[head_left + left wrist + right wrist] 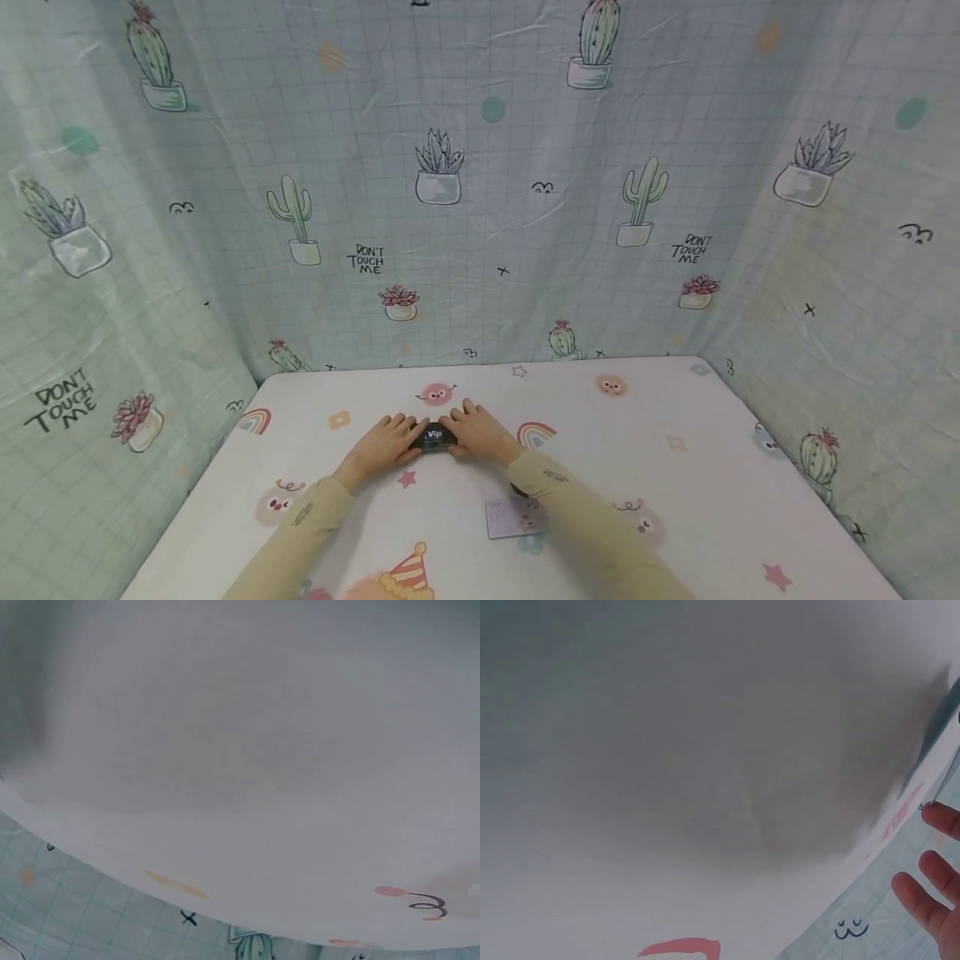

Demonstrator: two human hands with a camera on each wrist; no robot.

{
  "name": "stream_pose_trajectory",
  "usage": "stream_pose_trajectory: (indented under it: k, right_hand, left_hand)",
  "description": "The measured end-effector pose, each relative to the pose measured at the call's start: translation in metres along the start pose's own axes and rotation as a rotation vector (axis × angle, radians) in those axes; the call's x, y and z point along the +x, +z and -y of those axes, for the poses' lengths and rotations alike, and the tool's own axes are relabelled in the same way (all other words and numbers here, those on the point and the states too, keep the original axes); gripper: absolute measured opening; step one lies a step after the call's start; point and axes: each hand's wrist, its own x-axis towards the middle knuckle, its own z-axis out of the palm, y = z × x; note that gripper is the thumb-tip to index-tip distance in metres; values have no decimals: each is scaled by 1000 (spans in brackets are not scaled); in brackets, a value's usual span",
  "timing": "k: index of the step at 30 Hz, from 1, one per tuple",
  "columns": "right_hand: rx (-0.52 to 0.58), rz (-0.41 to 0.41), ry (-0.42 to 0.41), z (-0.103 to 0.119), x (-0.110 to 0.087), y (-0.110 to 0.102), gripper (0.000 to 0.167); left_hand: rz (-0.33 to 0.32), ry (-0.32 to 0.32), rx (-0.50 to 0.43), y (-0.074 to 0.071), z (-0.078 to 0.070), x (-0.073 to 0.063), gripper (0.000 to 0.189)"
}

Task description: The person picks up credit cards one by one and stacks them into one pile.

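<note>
A small flat black piece, like a card, printed "Vip" (pixel 434 436) in white, is held between both hands a little above or on the white tabletop; which of the two I cannot tell. My left hand (pixel 386 442) grips its left end, and my right hand (pixel 478 432) grips its right end. The right wrist view catches a few fingers (pixel 922 900) at its right edge, with a thin edge of something by one fingertip. No hand shows in the left wrist view, only tabletop and curtain.
On the white patterned tabletop (pixel 637 442), a pale purple card-like rectangle (pixel 510 518) lies near the right forearm. A dark object (pixel 517 490) is mostly hidden beneath that sleeve. Cactus-print curtains (pixel 480 225) stand behind and on both sides of the table.
</note>
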Motion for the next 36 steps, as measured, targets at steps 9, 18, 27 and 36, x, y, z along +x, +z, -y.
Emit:
stream_pose_trajectory:
  k: [9,18,27,36]
  right_hand:
    - [13,-14,-8,-1,-9,-1,49]
    - [27,-41,-31,-1,-18,-6,49]
    - [40,-39,-36,-3,-22,0,50]
    - [132,-6,-26,-3,-23,-1,50]
  left_hand:
    - [-59,35,18,-1,-6,-1,51]
    - [-75,47,36,1,-10,-4,51]
    - [-32,29,1,-6,-14,-4,52]
    - [-44,25,-17,-6,-16,-5,53]
